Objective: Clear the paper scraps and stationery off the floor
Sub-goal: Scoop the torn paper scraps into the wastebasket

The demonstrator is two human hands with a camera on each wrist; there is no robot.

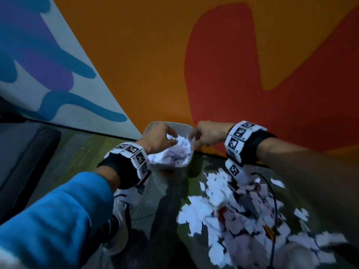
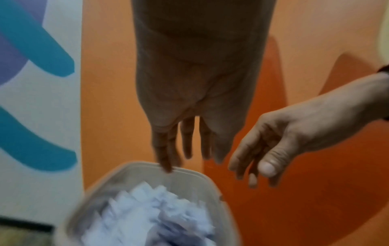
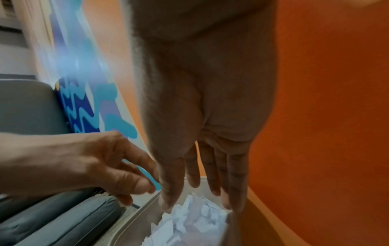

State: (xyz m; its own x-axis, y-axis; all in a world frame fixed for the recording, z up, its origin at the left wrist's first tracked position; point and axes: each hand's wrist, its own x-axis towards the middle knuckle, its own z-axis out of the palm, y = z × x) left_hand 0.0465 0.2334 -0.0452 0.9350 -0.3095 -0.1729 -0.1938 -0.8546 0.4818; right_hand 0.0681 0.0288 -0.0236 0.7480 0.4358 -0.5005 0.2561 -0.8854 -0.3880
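Nearest the camera, a heap of white paper scraps [image 1: 242,216] lies on the floor [image 1: 81,156], with red stationery [image 1: 223,212] partly buried. Beyond it, the left hand [image 1: 157,138] and right hand [image 1: 207,133] hover over a grey bin [image 1: 175,125], fingers extended and loosely spread, holding nothing. More scraps [image 1: 174,154] fill the bin, against the orange wall [image 1: 145,55].

Both hands' straight fingers [image 2: 187,141] hang above the scrap-filled bin [image 2: 202,176].

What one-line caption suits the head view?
Both hands, left and right, open over a bin of paper scraps; more scraps litter the floor.
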